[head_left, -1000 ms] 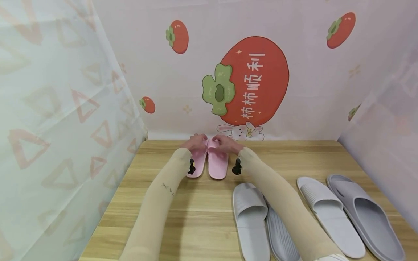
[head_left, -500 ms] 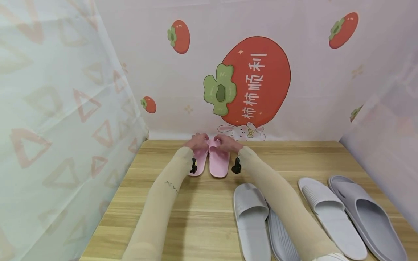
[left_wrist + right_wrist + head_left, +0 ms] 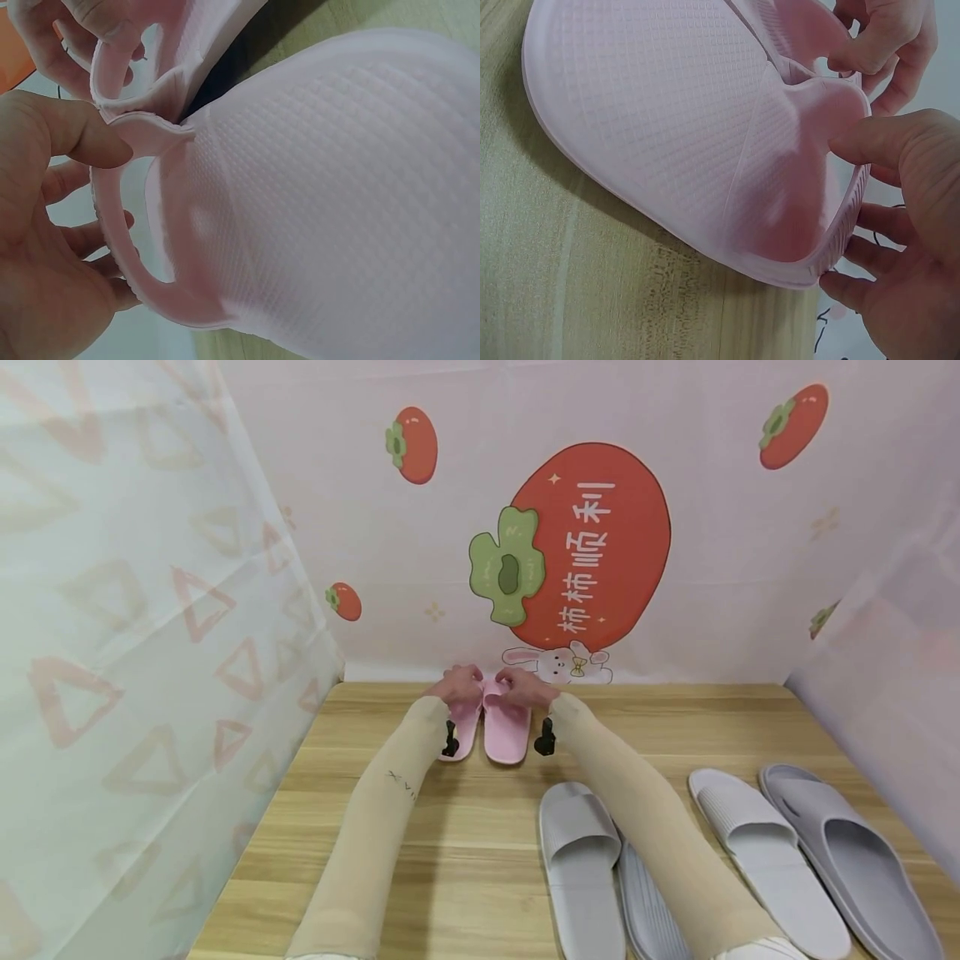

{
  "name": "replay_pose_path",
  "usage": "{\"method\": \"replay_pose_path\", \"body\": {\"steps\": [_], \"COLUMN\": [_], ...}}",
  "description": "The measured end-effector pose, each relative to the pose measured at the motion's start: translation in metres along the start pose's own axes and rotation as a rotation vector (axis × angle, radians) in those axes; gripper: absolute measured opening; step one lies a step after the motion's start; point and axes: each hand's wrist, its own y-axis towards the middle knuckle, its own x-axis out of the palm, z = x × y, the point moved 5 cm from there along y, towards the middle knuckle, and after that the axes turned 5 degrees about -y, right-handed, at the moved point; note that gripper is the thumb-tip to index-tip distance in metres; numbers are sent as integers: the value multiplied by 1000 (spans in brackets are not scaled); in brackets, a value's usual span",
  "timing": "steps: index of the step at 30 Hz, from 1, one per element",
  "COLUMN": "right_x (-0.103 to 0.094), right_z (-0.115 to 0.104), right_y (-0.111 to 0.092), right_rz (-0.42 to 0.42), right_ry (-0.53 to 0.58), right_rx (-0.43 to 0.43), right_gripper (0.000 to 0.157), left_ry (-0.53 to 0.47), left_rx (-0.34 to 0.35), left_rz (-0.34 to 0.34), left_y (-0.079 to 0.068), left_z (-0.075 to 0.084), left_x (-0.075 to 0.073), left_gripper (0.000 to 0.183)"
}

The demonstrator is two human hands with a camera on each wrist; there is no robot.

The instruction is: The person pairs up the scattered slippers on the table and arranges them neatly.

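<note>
A pair of pink slippers stands side by side at the back edge of the wooden surface, straps toward the wall. My left hand (image 3: 459, 683) holds the strap of the left pink slipper (image 3: 337, 187), its thumb on the inner side of the strap and its fingers beyond. My right hand (image 3: 922, 217) grips the strap of the right pink slipper (image 3: 652, 127) in the same way, thumb inside and fingertips against the ribbed outside. The two straps touch or nearly touch between the hands. In the head view, the hands partly cover both straps.
A light grey slipper (image 3: 582, 868) lies at front centre, beside a grey slipper (image 3: 647, 893) partly hidden by my right forearm. Farther right lie another pale slipper (image 3: 780, 877) and a larger grey slipper (image 3: 862, 852). Printed cloth walls (image 3: 420, 543) bound the wooden surface (image 3: 465, 877).
Both hands have shifted the pink slippers slightly back toward the wall. The grip stays on both straps, and the grey slippers lie as before. The head view has shifted slightly.
</note>
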Motion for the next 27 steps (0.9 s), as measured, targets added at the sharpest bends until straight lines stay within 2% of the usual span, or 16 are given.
{"method": "replay_pose_path", "body": {"steps": [6, 10, 13, 19, 27], "right_x": [0, 0, -1, -3, -6], "right_z": [-1, -1, -4, -9, -17], "right_y": [0, 2, 1, -2, -8], "right_rz": [-22, -30, -40, -28, -16], "right_ry": [-18, -76, -101, -80, -29], "right_rx": [-8, -21, -30, -27, -40], "right_gripper": [59, 65, 66, 70, 71], "left_ry": [-40, -19, 3, 49, 28], "left_rx": [4, 5, 10, 50, 105], "left_rz": [6, 9, 7, 37, 65], "left_y": [5, 6, 3, -4, -17], "left_z": [-8, -9, -8, -2, 9], "left_x": [2, 1, 1, 1, -1], "left_gripper": [50, 52, 55, 54, 51]}}
